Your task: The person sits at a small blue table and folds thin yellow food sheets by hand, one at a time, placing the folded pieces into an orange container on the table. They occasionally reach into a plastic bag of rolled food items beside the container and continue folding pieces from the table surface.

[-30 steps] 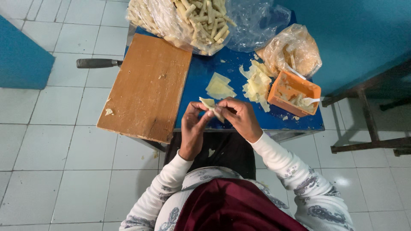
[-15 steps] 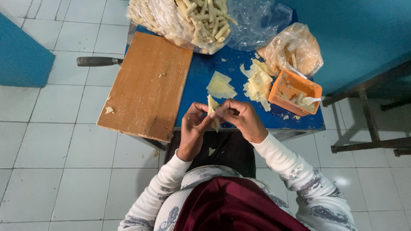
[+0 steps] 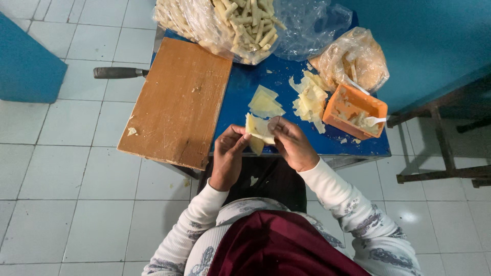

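My left hand (image 3: 228, 156) and right hand (image 3: 291, 144) now pinch a pastry sheet (image 3: 258, 132) (opened flat since a second ago). It was bunched narrow before, so wrapping is just beginning.

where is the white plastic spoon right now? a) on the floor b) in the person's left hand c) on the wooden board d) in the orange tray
d, the white plastic spoon lies inside the orange tray with its bowl resting on the filling, away from both hands.
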